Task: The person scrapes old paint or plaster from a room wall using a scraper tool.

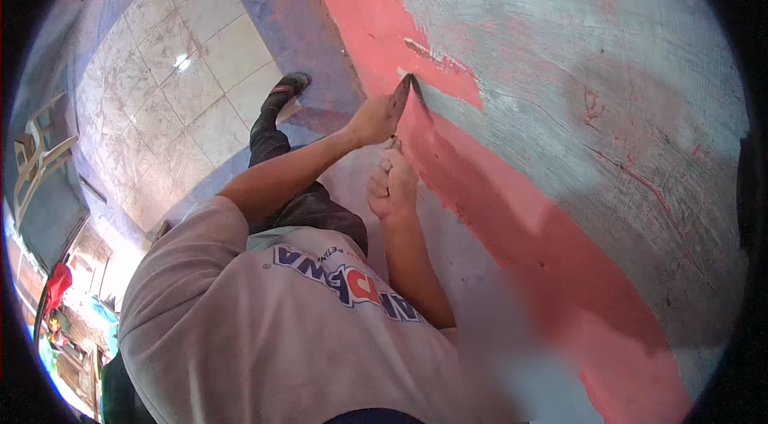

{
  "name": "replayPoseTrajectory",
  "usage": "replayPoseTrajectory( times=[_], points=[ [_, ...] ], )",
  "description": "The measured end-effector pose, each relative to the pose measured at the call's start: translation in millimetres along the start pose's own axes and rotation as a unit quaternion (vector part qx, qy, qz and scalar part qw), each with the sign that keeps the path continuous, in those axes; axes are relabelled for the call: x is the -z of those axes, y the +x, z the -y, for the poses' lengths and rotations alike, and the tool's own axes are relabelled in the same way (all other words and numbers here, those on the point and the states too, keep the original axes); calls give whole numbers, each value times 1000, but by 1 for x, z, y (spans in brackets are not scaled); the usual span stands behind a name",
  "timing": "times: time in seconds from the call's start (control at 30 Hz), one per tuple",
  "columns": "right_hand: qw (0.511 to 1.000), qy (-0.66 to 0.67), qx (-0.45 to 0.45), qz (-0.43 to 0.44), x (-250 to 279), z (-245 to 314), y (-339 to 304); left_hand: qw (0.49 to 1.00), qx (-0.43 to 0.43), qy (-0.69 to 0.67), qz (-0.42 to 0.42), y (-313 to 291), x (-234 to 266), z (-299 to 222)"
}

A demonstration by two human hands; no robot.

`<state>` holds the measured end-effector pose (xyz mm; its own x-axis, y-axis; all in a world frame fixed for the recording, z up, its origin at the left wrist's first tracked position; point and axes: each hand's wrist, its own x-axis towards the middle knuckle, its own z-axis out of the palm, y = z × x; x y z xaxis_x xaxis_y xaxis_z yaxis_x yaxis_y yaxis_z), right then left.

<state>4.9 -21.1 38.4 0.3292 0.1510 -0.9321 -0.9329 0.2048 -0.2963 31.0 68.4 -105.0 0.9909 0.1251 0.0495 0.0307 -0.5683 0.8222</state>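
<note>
Two bare hands, raised close to a rough wall with a patchy blue-green finish (560, 48) and a broad coral-pink painted band (512, 200). Left hand (373, 118) grasping a dark, flat, pointed blade-like tool (402, 96), fingers wrapped about its near end. Tool's tip up at the wall, by the ragged border between pink and blue-green, seemingly in contact. Right hand (392, 186) just beneath, near the wall, fingers clenched into a fist; cannot tell of anything inside.

Off to the left, one foot in dark footwear (296, 83), near pale square floor tiles (200, 48) with dirty smears.

Likeliest trouble: a gouge in the wall or a chipped pink edge, from too steep a blade or too hard a push at the tip. Also possible: scraped knuckles on the right hand, from a downward slip of the tool, or a lost grip, from holding so little of its length.
</note>
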Motion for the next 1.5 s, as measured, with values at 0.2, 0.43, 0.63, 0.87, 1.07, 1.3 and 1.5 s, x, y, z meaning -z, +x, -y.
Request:
replayPoseTrajectory(
  times=[0.2, 0.43, 0.63, 0.87, 1.07, 1.3, 1.5],
  points=[
    [999, 18, -19, 33, -12, -2, 25, 998, 57, 10, 32, -5, -23, 45],
    [997, 26, -16, 72, 3, 11, 48, 975, 63, 120, 174, 11, -19, 42],
    [998, -29, 12, 62, 6, 13, -17, 999, 1, 35, -12, 3, -5, -1],
    [999, -39, -16, 21, -8, 9, 40, 985, 156, -55, 53, 2, -10, 27],
    [991, -112, 68, -6, 11, 1, 25, 984, 44, -92, -145, -2, -50, 38],
    [992, -113, 45, -29, 12, 10, -1, 987, 6, -41, -154, -7, -55, 12],
    [981, -166, 93, -43, 25, -2, 39, 954, 207, -213, 39, -9, -29, 12]
  ],
)
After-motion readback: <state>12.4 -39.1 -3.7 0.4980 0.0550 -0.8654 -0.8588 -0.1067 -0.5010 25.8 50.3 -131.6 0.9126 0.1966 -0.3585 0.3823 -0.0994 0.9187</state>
